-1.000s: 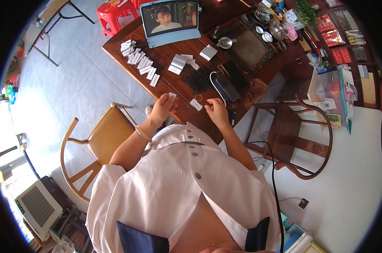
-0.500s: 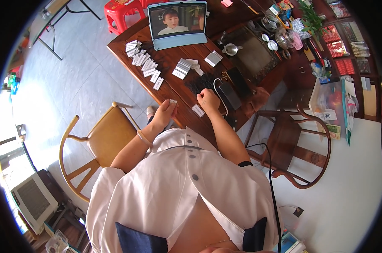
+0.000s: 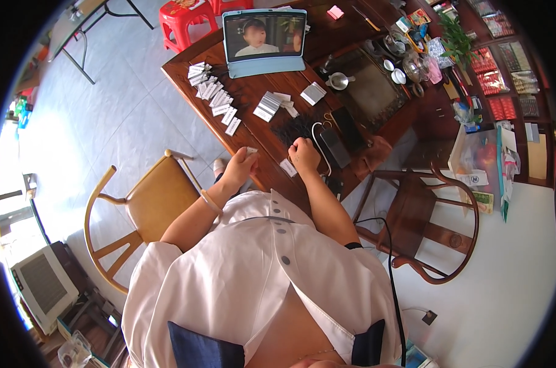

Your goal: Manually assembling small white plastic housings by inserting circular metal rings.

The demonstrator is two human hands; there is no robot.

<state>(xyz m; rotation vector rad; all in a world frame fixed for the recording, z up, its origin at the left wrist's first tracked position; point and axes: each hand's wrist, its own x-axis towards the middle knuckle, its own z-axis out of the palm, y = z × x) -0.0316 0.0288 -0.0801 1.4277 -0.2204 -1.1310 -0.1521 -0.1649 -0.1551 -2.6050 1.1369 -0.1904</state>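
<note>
My left hand [image 3: 241, 168], a pale bangle on its wrist, pinches a small white card [image 3: 251, 151] at the table's near edge. To its right, my right hand [image 3: 304, 157] is closed, fingertips together; what they hold, if anything, is too small to make out. Beside that hand lies a loose white card [image 3: 287, 167]. Just beyond it spreads a heap of thin black strands [image 3: 290, 129]. Farther back are a striped stack of cards [image 3: 267, 107], another stack [image 3: 313, 93] and an overlapping row of white cards [image 3: 215, 101] with black strands along it.
A tablet [image 3: 264, 40] in a light blue case stands at the back of the wooden table [image 3: 253, 132]. Right of the strands are a white cable [image 3: 315, 136], a dark phone-like slab [image 3: 335, 147] and a tea tray [image 3: 373, 86]. Chairs flank me: tan [image 3: 161, 196], dark wood [image 3: 406, 214].
The view has shifted a little, so the table sits slightly lower in it. My right hand has drawn slightly left and nearer to me relative to the strands. The left still pinches its card.
</note>
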